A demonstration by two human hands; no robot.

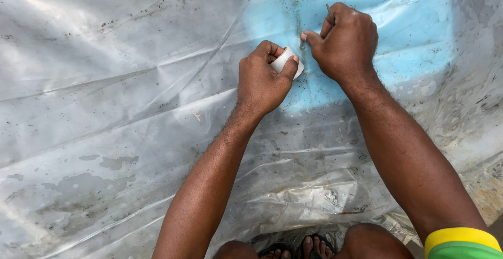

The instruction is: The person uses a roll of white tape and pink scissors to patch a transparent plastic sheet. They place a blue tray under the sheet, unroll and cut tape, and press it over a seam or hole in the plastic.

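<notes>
The left hand (262, 78) is pinching a small white roll of tape (285, 62) between thumb and curled fingers. The roll looks light and stiff; it is best taken by its rim. The right hand (346, 41) is closing its grip on a thin dark tool (329, 12), thumb tip pressing the clear plastic sheet (120, 107) just beside the roll. The sheet looks thin, soft, slippery and easily torn. Both forearms are reaching forward, wrists bending down over a blue patch (414, 39) under the sheet.
</notes>
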